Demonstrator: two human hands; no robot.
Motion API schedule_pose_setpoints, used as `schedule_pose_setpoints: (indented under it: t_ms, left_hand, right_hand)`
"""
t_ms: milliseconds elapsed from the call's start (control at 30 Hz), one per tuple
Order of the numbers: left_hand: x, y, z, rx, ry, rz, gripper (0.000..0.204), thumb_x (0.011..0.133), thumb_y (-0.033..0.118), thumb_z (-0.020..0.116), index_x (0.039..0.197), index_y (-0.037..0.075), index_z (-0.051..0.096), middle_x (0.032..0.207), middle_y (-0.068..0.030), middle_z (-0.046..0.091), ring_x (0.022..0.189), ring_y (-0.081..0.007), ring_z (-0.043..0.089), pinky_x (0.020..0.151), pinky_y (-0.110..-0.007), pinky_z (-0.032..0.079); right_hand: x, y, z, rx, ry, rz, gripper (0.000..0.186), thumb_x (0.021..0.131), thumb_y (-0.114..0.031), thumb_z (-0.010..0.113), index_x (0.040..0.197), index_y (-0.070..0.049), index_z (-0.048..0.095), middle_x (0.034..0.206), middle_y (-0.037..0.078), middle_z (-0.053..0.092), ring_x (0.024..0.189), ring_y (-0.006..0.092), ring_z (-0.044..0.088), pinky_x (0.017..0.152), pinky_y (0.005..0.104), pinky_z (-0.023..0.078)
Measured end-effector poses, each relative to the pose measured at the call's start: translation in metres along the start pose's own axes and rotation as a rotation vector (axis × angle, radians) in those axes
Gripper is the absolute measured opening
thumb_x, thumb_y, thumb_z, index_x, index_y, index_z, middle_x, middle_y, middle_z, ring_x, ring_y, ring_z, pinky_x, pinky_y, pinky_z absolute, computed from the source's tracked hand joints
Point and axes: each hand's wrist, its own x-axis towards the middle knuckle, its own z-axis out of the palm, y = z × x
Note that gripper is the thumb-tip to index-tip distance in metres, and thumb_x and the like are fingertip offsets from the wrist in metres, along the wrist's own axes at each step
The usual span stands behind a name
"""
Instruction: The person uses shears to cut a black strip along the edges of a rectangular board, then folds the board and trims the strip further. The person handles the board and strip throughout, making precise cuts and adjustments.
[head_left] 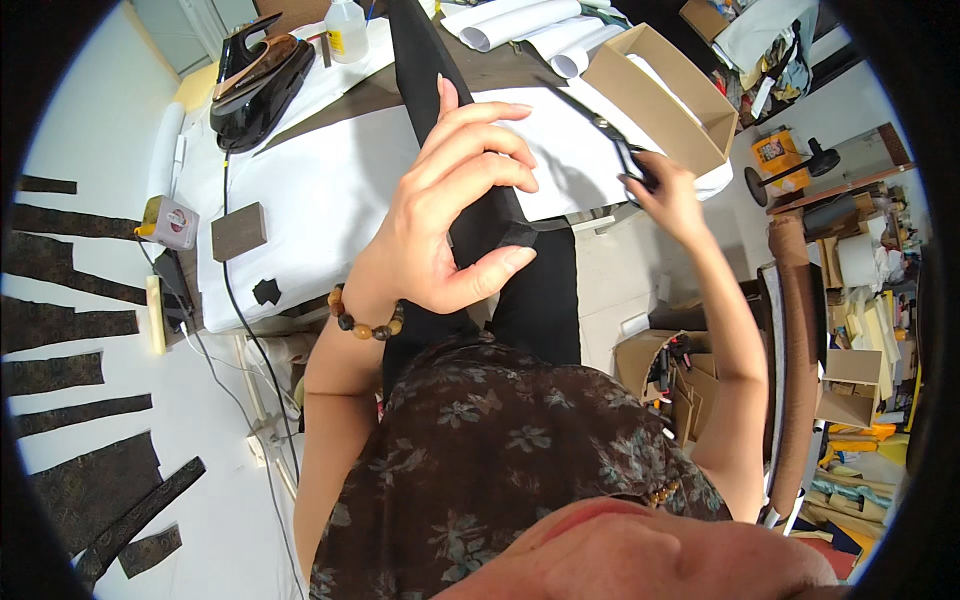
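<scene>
My left hand point(440, 205) is over a long black strip of cloth point(425, 70) that runs from the far side of the table toward me. Its fingers are spread and curved, with the thumb apart near the strip's near end. Contact between the hand and the cloth is hard to make out. At the table's right side, my right hand point(665, 195) grips a pair of scissors point(605, 128) by the black handles. The blades point away to the far left, above white paper point(320, 190) on the table.
A black iron point(265, 90) stands far left, its cord trailing down past a grey block point(238, 232) and a small black scrap point(266, 291). Nearby is a clear bottle point(346, 35). White paper rolls point(520, 25) and an open cardboard box point(690, 70) occupy the far right.
</scene>
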Motion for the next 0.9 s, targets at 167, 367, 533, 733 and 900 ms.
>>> schedule_pose_setpoints:
  t_ms: [167, 367, 533, 733, 900]
  left_hand:
    - [0.004, 0.020, 0.002, 0.119, 0.053, -0.107, 0.027, 0.068, 0.023, 0.073, 0.082, 0.005, 0.058, 0.107, -0.0137, 0.061, 0.130, -0.0433, 0.045, 0.114, -0.064, 0.011]
    - [0.004, 0.032, 0.026, 0.312, 0.211, -0.239, 0.024, 0.069, 0.018, 0.072, 0.067, 0.007, 0.051, 0.114, -0.0168, 0.061, 0.134, -0.0447, 0.039, 0.112, -0.065, 0.011]
    - [0.005, 0.037, 0.031, 0.281, 0.198, -0.283, 0.016, 0.067, 0.020, 0.062, 0.072, 0.007, 0.054, 0.109, -0.0165, 0.060, 0.128, -0.0402, 0.042, 0.112, -0.054, 0.018]
    - [0.007, 0.000, 0.050, 0.256, 0.205, -0.081, 0.030, 0.064, 0.031, 0.063, 0.075, 0.007, 0.048, 0.086, -0.0094, 0.043, 0.095, -0.0284, 0.042, 0.112, -0.055, 0.007]
    - [0.018, -0.014, 0.044, 0.206, 0.183, 0.004, 0.049, 0.071, 0.055, 0.064, 0.075, 0.008, 0.048, 0.087, -0.0098, 0.043, 0.095, -0.0295, 0.043, 0.111, -0.056, 0.007]
  right_hand:
    - [0.027, 0.043, 0.113, -0.126, 0.072, 0.035, 0.037, 0.075, -0.015, 0.075, 0.106, 0.001, 0.063, 0.097, 0.019, 0.068, 0.082, 0.0360, 0.067, 0.075, 0.0426, 0.055]
    - [0.035, 0.045, 0.128, -0.184, 0.008, 0.024, 0.034, 0.072, -0.015, 0.075, 0.102, -0.001, 0.067, 0.096, 0.017, 0.065, 0.090, 0.0340, 0.065, 0.081, 0.0429, 0.054]
    - [0.055, 0.000, 0.075, -0.229, -0.126, -0.072, 0.035, 0.078, -0.016, 0.074, 0.108, 0.000, 0.068, 0.105, 0.015, 0.066, 0.101, 0.0323, 0.062, 0.088, 0.0405, 0.051]
    - [0.029, -0.121, 0.071, 0.945, -0.375, -0.131, 0.042, 0.104, -0.035, 0.045, 0.126, -0.003, 0.060, 0.121, 0.008, 0.065, 0.108, 0.0166, 0.059, 0.093, 0.0339, 0.047]
    - [0.020, -0.127, 0.070, 1.209, -0.527, -0.031, 0.040, 0.105, -0.029, 0.046, 0.134, -0.004, 0.055, 0.115, 0.004, 0.065, 0.096, 0.0110, 0.058, 0.083, 0.0260, 0.047]
